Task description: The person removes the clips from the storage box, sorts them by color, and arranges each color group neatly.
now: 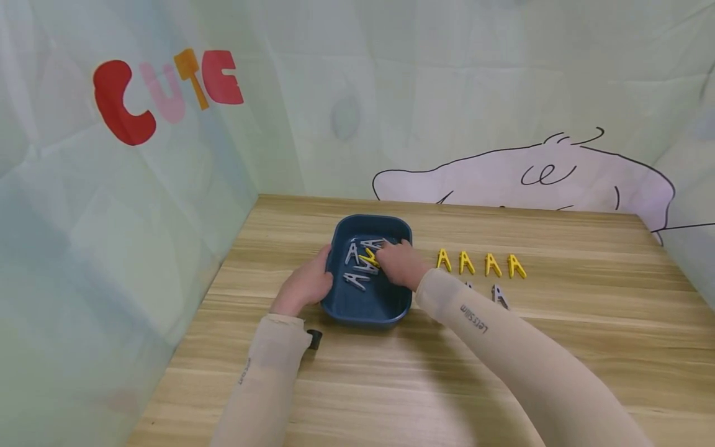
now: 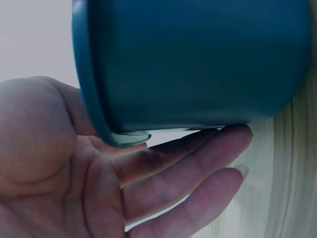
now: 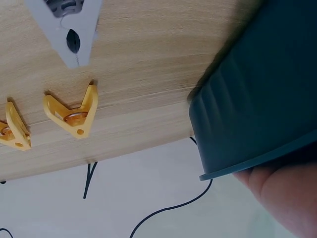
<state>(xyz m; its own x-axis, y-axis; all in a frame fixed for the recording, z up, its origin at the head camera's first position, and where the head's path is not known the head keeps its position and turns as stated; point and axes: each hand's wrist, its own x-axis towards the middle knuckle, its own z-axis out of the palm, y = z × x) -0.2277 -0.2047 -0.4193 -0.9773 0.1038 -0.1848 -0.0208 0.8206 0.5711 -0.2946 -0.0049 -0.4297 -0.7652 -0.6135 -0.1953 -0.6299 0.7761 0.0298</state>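
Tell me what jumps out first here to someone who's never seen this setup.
The dark blue plastic tub at the middle of the wooden table, with the right hand reaching among grey and yellow clothes pegs inside while the left hand rests against its side. Next, the row of four yellow plastic pegs lined up to its right.

A light wooden table (image 1: 586, 347) with streaky grain stands in a corner of pale green cloth walls (image 1: 424, 81). The left wall bears coloured letters reading CUTE (image 1: 167, 93). Behind the table's far right edge is a pale cartoon drawing (image 1: 525, 177) outlined in black. Soft, even light.
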